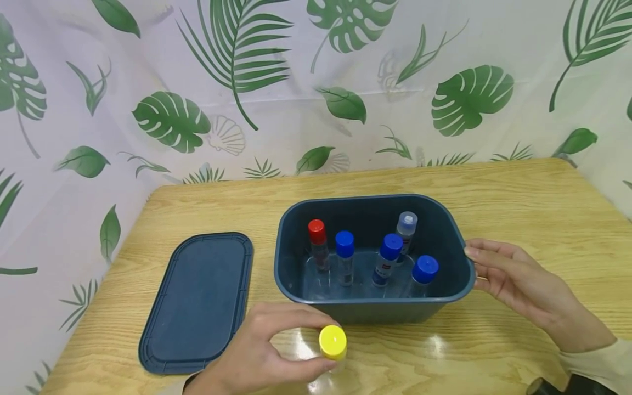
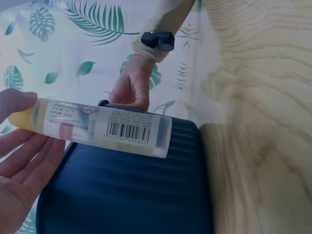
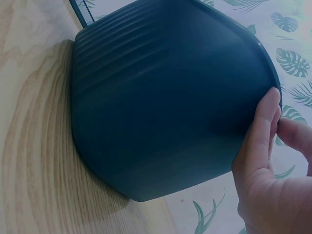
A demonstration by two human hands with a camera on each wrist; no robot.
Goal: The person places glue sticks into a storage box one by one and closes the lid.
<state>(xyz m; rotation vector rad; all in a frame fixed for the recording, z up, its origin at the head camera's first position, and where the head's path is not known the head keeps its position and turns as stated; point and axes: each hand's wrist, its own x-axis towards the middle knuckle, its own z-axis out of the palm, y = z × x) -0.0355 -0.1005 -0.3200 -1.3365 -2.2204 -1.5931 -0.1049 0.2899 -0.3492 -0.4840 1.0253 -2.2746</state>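
My left hand (image 1: 276,348) pinches a clear bottle with a yellow cap (image 1: 333,342) between thumb and fingers, in front of the dark blue bin (image 1: 355,312). In the left wrist view the clear bottle (image 2: 97,126) lies sideways across the picture, showing a printed label with a barcode. My right hand (image 1: 523,285) grips the bin's right rim, its fingers against the outer wall in the right wrist view. Inside the bin stand a red-capped bottle (image 1: 317,233), several blue-capped bottles (image 1: 344,244) and one with a pale translucent cap (image 1: 407,221).
A dark blue lid (image 1: 199,302) lies flat on the wooden table (image 1: 543,203), left of the bin. Behind the table hangs a white cloth (image 1: 276,148) printed with green leaves.
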